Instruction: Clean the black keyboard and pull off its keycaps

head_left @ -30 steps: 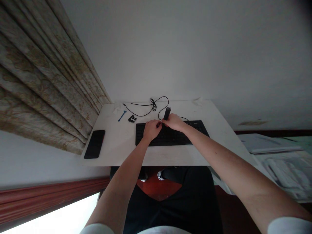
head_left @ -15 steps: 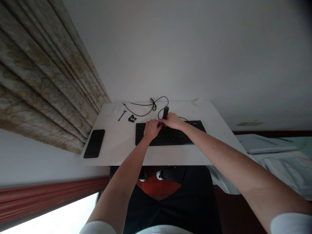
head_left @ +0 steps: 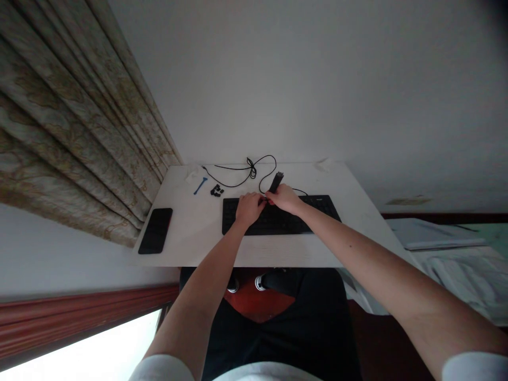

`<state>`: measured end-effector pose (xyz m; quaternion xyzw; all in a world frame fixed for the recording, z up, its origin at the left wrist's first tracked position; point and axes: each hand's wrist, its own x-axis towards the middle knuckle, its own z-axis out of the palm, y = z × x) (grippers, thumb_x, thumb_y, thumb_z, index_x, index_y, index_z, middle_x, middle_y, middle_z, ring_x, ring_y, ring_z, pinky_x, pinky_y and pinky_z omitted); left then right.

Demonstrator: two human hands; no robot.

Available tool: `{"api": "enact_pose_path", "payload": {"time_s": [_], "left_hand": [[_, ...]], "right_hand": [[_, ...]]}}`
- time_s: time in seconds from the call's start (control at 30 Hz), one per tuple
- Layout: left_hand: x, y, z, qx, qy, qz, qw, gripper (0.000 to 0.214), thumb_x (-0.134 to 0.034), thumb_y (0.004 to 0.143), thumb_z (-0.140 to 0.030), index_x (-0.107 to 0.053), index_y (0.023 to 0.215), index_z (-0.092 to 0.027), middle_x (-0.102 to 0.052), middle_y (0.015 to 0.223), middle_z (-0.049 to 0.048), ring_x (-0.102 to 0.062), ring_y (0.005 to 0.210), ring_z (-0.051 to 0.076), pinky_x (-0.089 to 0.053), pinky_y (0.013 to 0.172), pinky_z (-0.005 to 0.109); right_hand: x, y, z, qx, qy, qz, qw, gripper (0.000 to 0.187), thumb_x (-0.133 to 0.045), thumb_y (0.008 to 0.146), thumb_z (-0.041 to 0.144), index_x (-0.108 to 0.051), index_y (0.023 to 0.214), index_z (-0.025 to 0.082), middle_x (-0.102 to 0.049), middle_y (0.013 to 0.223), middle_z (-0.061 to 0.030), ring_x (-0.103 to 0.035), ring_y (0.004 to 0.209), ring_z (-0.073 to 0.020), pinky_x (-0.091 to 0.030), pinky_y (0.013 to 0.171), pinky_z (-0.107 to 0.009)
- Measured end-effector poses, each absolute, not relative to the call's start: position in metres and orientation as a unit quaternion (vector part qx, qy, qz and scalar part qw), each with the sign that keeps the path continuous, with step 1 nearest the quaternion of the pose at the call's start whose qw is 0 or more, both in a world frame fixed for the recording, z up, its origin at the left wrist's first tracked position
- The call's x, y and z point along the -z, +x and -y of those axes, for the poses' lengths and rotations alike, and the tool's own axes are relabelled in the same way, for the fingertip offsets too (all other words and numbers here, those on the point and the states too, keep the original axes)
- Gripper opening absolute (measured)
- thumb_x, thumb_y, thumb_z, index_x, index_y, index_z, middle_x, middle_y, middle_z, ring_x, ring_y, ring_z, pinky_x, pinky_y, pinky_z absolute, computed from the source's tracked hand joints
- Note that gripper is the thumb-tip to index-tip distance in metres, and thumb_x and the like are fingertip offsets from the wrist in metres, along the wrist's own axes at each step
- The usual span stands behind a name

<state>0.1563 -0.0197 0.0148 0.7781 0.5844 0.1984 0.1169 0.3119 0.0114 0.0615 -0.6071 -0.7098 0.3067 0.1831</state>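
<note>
A black keyboard (head_left: 305, 217) lies across the middle of a small white table (head_left: 198, 233). My left hand (head_left: 248, 208) rests on the keyboard's upper rows with its fingers curled; what they pinch is too small to name. My right hand (head_left: 284, 198) is closed around a slim black tool (head_left: 275, 182) that sticks up and away from me, its lower end meeting my left fingertips. A thin black cable (head_left: 246, 172) loops on the table just beyond both hands.
A black phone (head_left: 155, 237) lies near the table's left edge. A blue tool (head_left: 199, 186) and small black pieces (head_left: 216, 190) sit at the back left. A patterned curtain (head_left: 71, 132) hangs on the left. White papers (head_left: 452, 254) are stacked to the right.
The black tool in my right hand tilted from nearly upright to leaning right. Both hands stayed together over the keyboard; the view shifted slightly.
</note>
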Motion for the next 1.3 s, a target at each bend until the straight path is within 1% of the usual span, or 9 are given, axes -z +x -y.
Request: {"api": "enact_pose_path", "payload": {"time_s": [0.17, 0.37, 0.5, 0.63, 0.73, 0.83, 1.03, 1.13, 1.3], "left_hand": [[-0.017, 0.156, 0.021, -0.194, 0.779, -0.584, 0.117, 0.023, -0.052, 0.099, -0.034, -0.07, 0.104, -0.02, -0.072, 0.103, 0.0079, -0.062, 0.103, 0.025, -0.042, 0.092, 0.039], [-0.017, 0.156, 0.021, -0.188, 0.78, -0.586, 0.114, 0.023, -0.052, 0.099, -0.034, -0.07, 0.106, -0.02, -0.072, 0.105, 0.0086, -0.062, 0.105, 0.026, -0.042, 0.093, 0.04], [-0.019, 0.156, 0.02, -0.196, 0.777, -0.584, 0.125, 0.025, -0.054, 0.098, -0.036, -0.07, 0.108, -0.021, -0.072, 0.106, 0.0089, -0.062, 0.106, 0.027, -0.043, 0.094, 0.041], [-0.022, 0.155, 0.02, -0.203, 0.769, -0.589, 0.144, 0.024, -0.055, 0.098, -0.035, -0.071, 0.11, -0.021, -0.073, 0.105, 0.0085, -0.063, 0.106, 0.026, -0.044, 0.095, 0.041], [-0.024, 0.155, 0.021, -0.21, 0.763, -0.591, 0.155, 0.024, -0.058, 0.096, -0.035, -0.071, 0.111, -0.021, -0.073, 0.104, 0.0079, -0.063, 0.104, 0.025, -0.044, 0.094, 0.04], [-0.024, 0.155, 0.022, -0.215, 0.763, -0.589, 0.156, 0.025, -0.06, 0.094, -0.035, -0.071, 0.112, -0.021, -0.073, 0.104, 0.0076, -0.063, 0.104, 0.025, -0.045, 0.094, 0.039], [-0.023, 0.157, 0.023, -0.207, 0.777, -0.575, 0.149, 0.025, -0.056, 0.096, -0.037, -0.072, 0.111, -0.025, -0.07, 0.109, 0.0067, -0.061, 0.109, 0.025, -0.043, 0.096, 0.04], [-0.021, 0.156, 0.022, -0.216, 0.772, -0.576, 0.157, 0.021, -0.058, 0.096, -0.036, -0.072, 0.106, -0.024, -0.07, 0.109, 0.0056, -0.061, 0.108, 0.023, -0.042, 0.096, 0.039], [-0.018, 0.154, 0.019, -0.239, 0.759, -0.581, 0.172, 0.02, -0.055, 0.098, -0.035, -0.07, 0.105, -0.022, -0.071, 0.107, 0.0055, -0.063, 0.105, 0.02, -0.043, 0.096, 0.036]], "right_hand": [[-0.062, 0.31, -0.013, -0.347, -0.598, 0.692, 0.207, 0.02, -0.063, 0.089, 0.026, -0.071, 0.076, 0.013, -0.071, 0.064, -0.0093, -0.069, 0.063, -0.02, -0.052, 0.062, -0.026], [-0.067, 0.306, -0.009, -0.302, -0.607, 0.713, 0.179, 0.026, -0.059, 0.088, 0.023, -0.068, 0.066, 0.014, -0.07, 0.063, -0.0097, -0.068, 0.063, -0.0203, -0.05, 0.06, -0.026], [-0.085, 0.298, -0.011, -0.276, -0.607, 0.727, 0.168, 0.027, -0.056, 0.089, 0.025, -0.07, 0.07, 0.012, -0.071, 0.068, -0.0122, -0.069, 0.067, -0.0212, -0.049, 0.061, -0.026], [-0.106, 0.29, -0.018, -0.225, -0.602, 0.756, 0.124, 0.022, -0.061, 0.084, 0.024, -0.071, 0.071, 0.01, -0.072, 0.072, -0.0151, -0.068, 0.07, -0.0216, -0.046, 0.059, -0.025], [-0.111, 0.294, -0.021, -0.252, -0.606, 0.744, 0.125, 0.023, -0.061, 0.085, 0.024, -0.071, 0.07, 0.01, -0.072, 0.069, -0.0137, -0.068, 0.066, -0.0197, -0.046, 0.058, -0.023], [-0.104, 0.305, -0.021, -0.324, -0.601, 0.707, 0.184, 0.021, -0.062, 0.086, 0.024, -0.071, 0.072, 0.01, -0.073, 0.069, -0.0119, -0.069, 0.066, -0.0198, -0.051, 0.062, -0.024], [-0.08, 0.332, -0.011, -0.445, -0.578, 0.579, 0.364, 0.016, -0.065, 0.088, 0.025, -0.071, 0.085, 0.01, -0.076, 0.08, -0.0135, -0.071, 0.069, -0.0193, -0.061, 0.067, -0.03], [-0.061, 0.348, 0.003, -0.433, -0.583, 0.536, 0.43, 0.021, -0.065, 0.089, 0.031, -0.07, 0.089, 0.011, -0.076, 0.083, -0.0134, -0.072, 0.07, -0.0193, -0.063, 0.066, -0.031], [-0.018, 0.372, 0.036, -0.364, -0.595, 0.487, 0.526, 0.043, -0.065, 0.086, 0.054, -0.068, 0.096, 0.012, -0.076, 0.087, -0.0138, -0.073, 0.076, -0.0226, -0.063, 0.064, -0.033]]}}
